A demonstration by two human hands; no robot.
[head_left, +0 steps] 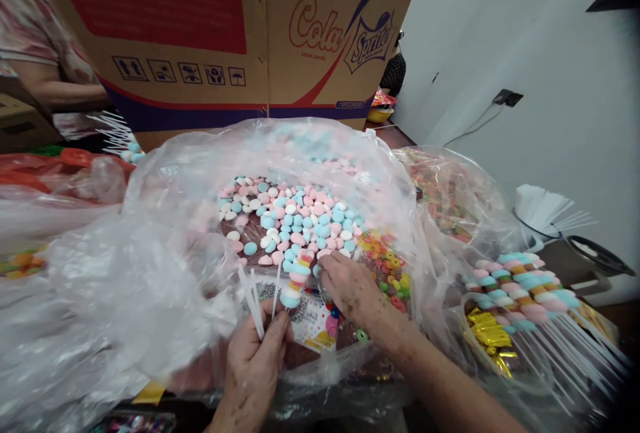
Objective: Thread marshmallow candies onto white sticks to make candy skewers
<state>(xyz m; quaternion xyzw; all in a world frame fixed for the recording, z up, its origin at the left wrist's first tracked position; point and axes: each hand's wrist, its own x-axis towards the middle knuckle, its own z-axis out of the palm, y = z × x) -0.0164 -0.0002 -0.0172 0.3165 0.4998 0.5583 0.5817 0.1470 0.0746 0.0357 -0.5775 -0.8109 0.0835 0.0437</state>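
My left hand is closed round several thin white sticks, which point upward. A skewer of candy, stacked in pink, blue, white and orange-yellow pieces, stands just above that hand's fingers; its lower end is hidden. My right hand reaches in from the right, its fingers bent and pressed together at the edge of the pile of pink, blue and white candies. What its fingertips pinch, if anything, is hidden. Beside that hand lie colourful ring gummies. Under the skewer is a printed card.
Clear plastic bags surround the candies. A large cardboard box stands behind. On the right are finished candy skewers, gold ties and a container of white sticks. A person's arm shows at the left.
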